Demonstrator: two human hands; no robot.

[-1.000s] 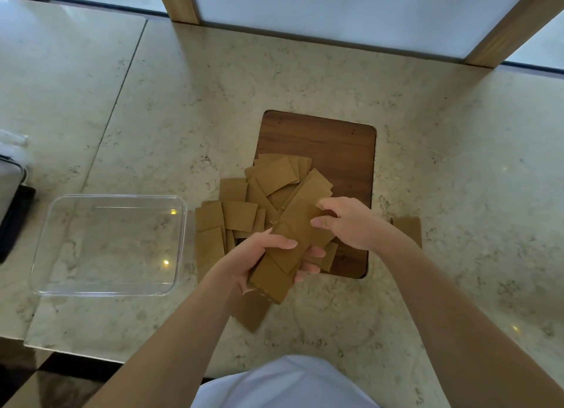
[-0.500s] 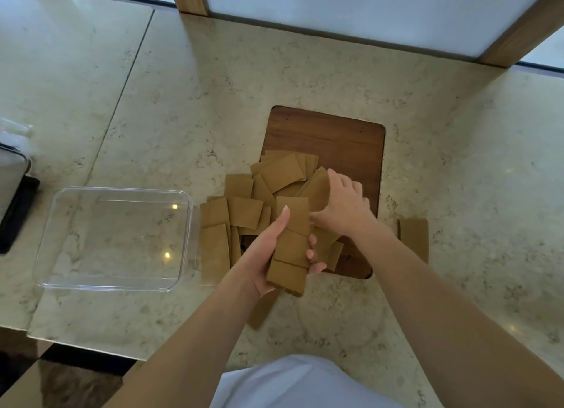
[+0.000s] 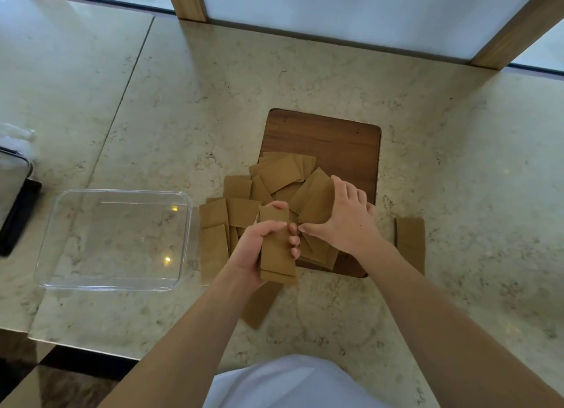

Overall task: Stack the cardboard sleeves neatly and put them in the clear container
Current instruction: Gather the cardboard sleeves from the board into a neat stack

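Cardboard sleeves (image 3: 276, 179) are lying in a loose, overlapping pile that is spreading from the near half of a dark wooden board (image 3: 332, 139) onto the marble desk (image 3: 457, 163) to its left. The left hand (image 3: 259, 246) is gripping a small aligned stack of sleeves (image 3: 277, 249), with the thumb curling across the top face and the fingertips wrapping round the right edge; the stack is pointing away from the person and is sitting just in front of the pile. The right hand (image 3: 345, 218) is reaching into the pile immediately right of that stack, with the fingers curling over the far edge of a tilted sleeve (image 3: 317, 197) and the thumb extending toward the left hand. One separate sleeve (image 3: 410, 240) is lying on the desk right of the board, and another (image 3: 259, 307) is lying beneath the left wrist. A clear container (image 3: 45, 255) is standing on the desk left of the pile, its right wall just beside the outermost sleeves, and no sleeves are lying inside it.
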